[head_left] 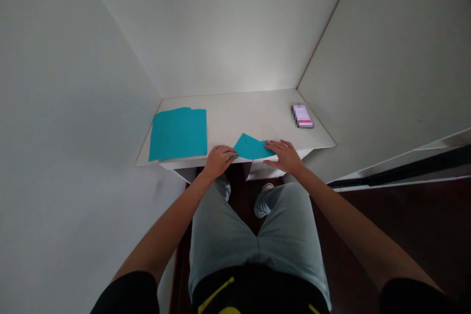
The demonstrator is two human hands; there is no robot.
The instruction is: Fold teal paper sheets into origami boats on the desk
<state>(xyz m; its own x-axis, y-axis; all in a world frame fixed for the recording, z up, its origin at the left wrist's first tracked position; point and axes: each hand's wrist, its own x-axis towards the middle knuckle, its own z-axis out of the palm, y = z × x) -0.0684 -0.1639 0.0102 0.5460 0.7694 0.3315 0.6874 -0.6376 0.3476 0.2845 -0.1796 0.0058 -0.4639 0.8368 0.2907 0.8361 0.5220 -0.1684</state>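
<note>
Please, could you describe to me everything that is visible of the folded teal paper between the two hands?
The folded teal paper looks thin and matte, with a pointed peak toward the back wall, a short dark line near that peak and a gently curved near edge. It lies at the front edge of the white rectangular desk. The left hand touches its left end; the right hand's fingers cover its right end.

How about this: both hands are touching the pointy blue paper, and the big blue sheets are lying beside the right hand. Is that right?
Not quite. The head view shows the big blue sheets lying beside the left hand, not the right hand. Both hands are indeed touching the pointy blue paper.
</note>
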